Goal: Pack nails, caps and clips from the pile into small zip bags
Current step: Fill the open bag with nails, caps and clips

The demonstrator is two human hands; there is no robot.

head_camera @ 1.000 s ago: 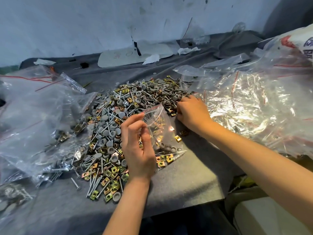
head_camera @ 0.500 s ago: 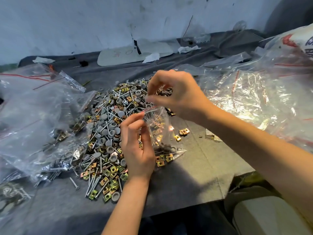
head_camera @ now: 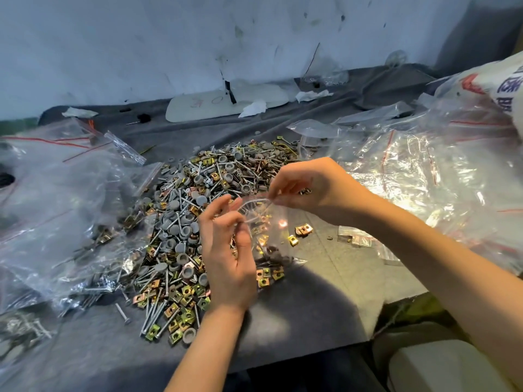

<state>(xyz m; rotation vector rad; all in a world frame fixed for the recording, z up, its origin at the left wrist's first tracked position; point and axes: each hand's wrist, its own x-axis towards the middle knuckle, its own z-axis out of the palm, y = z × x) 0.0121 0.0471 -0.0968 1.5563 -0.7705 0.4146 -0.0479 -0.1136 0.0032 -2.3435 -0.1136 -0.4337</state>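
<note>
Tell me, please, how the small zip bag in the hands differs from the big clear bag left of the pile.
The small zip bag stands upright, mouth open; the big clear bag lies slumped on the grey cloth. The left hand and right hand pinch the small zip bag's rim; no hand touches the big clear bag. The small zip bag is far smaller than the big clear bag. Both are clear plastic holding hardware.
</note>
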